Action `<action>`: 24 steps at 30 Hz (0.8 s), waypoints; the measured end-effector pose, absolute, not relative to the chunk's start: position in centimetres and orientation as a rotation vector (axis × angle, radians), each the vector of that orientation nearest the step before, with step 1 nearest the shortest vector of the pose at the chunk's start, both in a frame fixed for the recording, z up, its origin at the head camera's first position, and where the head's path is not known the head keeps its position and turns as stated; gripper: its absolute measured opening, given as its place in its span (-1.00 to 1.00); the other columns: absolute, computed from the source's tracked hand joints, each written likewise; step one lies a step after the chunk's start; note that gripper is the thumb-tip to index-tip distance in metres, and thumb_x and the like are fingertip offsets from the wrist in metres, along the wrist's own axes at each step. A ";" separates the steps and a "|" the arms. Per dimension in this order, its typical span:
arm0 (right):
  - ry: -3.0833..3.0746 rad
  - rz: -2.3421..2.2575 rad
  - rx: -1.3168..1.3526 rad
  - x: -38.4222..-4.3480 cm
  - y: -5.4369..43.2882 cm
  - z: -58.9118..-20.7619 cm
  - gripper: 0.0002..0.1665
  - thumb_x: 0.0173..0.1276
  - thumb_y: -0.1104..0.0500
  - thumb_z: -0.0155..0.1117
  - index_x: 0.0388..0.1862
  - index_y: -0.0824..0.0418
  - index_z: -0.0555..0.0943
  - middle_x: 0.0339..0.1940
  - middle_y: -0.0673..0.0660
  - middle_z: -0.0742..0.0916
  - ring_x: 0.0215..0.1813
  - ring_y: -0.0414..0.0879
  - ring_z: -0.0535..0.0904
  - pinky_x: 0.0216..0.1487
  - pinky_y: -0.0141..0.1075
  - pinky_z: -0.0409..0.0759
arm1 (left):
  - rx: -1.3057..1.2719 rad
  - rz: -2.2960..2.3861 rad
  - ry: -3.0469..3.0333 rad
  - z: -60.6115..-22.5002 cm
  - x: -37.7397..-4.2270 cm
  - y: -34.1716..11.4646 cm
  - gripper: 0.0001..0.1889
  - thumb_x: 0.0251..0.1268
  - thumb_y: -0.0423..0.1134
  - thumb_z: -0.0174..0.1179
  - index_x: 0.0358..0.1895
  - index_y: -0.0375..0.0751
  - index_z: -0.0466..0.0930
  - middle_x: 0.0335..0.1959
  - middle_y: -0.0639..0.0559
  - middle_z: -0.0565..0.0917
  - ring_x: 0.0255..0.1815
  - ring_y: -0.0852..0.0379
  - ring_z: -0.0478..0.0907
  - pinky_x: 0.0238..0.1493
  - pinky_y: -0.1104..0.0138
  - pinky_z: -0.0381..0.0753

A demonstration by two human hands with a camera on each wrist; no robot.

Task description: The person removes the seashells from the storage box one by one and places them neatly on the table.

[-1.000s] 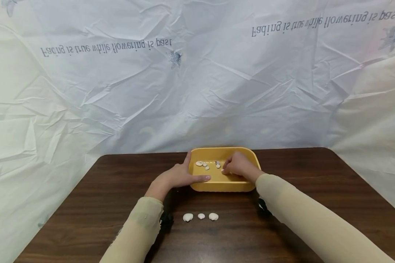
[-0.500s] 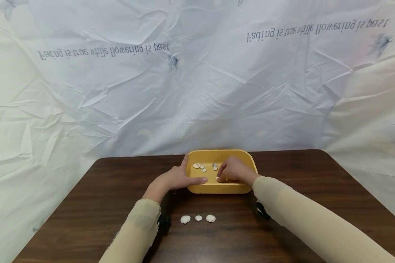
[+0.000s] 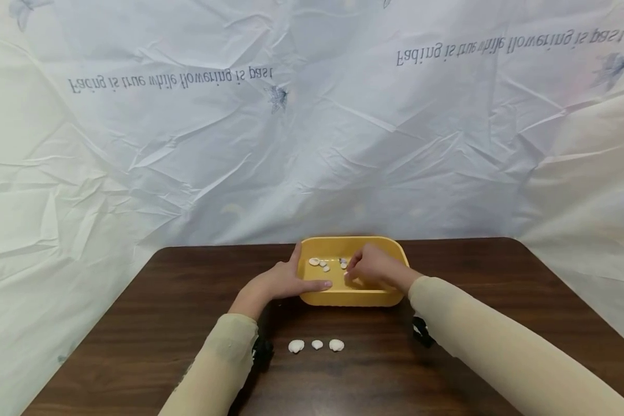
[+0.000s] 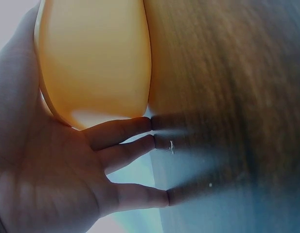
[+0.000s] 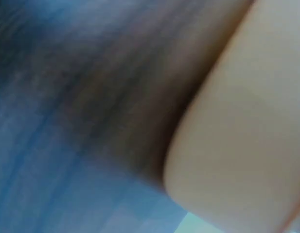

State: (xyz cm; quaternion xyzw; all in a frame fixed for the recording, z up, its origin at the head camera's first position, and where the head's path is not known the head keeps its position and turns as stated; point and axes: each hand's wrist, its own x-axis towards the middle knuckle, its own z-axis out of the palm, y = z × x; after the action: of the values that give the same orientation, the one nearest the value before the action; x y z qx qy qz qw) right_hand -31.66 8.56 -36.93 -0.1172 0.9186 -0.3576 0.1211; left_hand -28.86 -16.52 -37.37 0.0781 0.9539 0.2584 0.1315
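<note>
In the head view, a yellow plastic tray (image 3: 349,298) stands at the far side of the table. My left hand (image 3: 281,279) holds its left end, thumb over the front rim and fingers along the outer wall. The left wrist view has three fingers of this hand (image 4: 57,170) reaching down beside the tray (image 4: 96,58) to the tabletop. Inside the tray, my right hand (image 3: 377,264) pinches a small white seashell (image 3: 346,277) low over the floor, mostly covered by the fingertips. Several seashells (image 3: 314,262) lie to its left, with a small cluster (image 3: 343,264) just behind.
Three white scallop shells lie in a row in front of the tray: left (image 3: 296,346), middle (image 3: 317,345) and right (image 3: 336,345). Behind the dark wooden table (image 3: 187,300) hangs a wrinkled white printed sheet (image 3: 312,150). The right wrist view shows mainly the tray's outer wall (image 5: 237,131).
My right hand has moved the pinched seashell toward the tray's front, then slightly back and up. My left hand keeps its hold on the tray. The whole head view shifts slightly.
</note>
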 end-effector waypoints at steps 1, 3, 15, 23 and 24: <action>2.691 -1.058 -0.349 -31.7 8.7 -36.7 -0.83 0.39 0.11 0.53 -0.16 0.19 0.83 -0.12 0.13 0.82 -0.21 -0.04 0.65 -0.20 -0.24 0.61 | 0.224 0.750 2.769 -37.4 -28.8 -16.5 0.48 0.01 0.71 0.27 0.76 0.22 -0.56 0.64 -0.43 0.28 0.57 -0.27 0.42 0.45 -0.10 0.50; 2.725 -1.069 -0.372 -31.8 9.1 -36.1 -0.79 0.41 0.06 0.52 -0.12 0.18 0.83 -0.03 0.14 0.83 -0.09 0.01 0.70 -0.10 -0.18 0.65 | 0.220 0.744 2.768 -37.3 -28.8 -16.5 0.48 0.00 0.72 0.26 0.75 0.22 -0.56 0.66 -0.42 0.26 0.60 -0.29 0.39 0.47 -0.11 0.49; 2.799 -1.236 -0.535 -27.4 11.1 -33.7 -0.81 0.46 0.05 0.49 -0.10 0.13 0.82 -0.61 -0.01 0.43 -0.50 -0.10 0.28 -0.34 -0.21 0.43 | 0.210 0.743 2.757 -36.8 -28.9 -16.2 0.50 -0.02 0.72 0.27 0.76 0.21 -0.56 0.66 -0.38 0.28 0.60 -0.26 0.39 0.50 -0.12 0.46; 2.702 -1.320 -0.560 -22.6 10.8 -34.3 -0.84 0.36 0.06 0.58 -0.21 0.10 0.82 -0.63 -0.06 0.36 -0.49 -0.14 0.28 -0.42 -0.29 0.37 | 0.198 0.756 2.756 -36.8 -28.7 -16.3 0.50 0.00 0.69 0.30 0.77 0.17 -0.54 0.59 -0.37 0.40 0.47 -0.18 0.51 0.44 -0.06 0.51; 2.691 -1.332 -0.554 -22.2 10.7 -34.4 -0.85 0.36 0.06 0.58 -0.22 0.10 0.82 -0.62 -0.06 0.37 -0.48 -0.14 0.29 -0.42 -0.30 0.37 | 0.201 0.760 2.758 -36.8 -28.7 -16.3 0.50 0.00 0.68 0.31 0.77 0.17 -0.54 0.57 -0.36 0.42 0.45 -0.17 0.52 0.43 -0.05 0.51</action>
State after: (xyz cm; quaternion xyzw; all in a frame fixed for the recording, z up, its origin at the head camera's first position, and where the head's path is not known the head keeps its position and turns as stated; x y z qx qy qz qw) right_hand -22.20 10.71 -34.43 -0.1811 0.8805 -0.4359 0.0441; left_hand -28.65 -16.33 -36.80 0.0693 0.9527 0.2626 0.1362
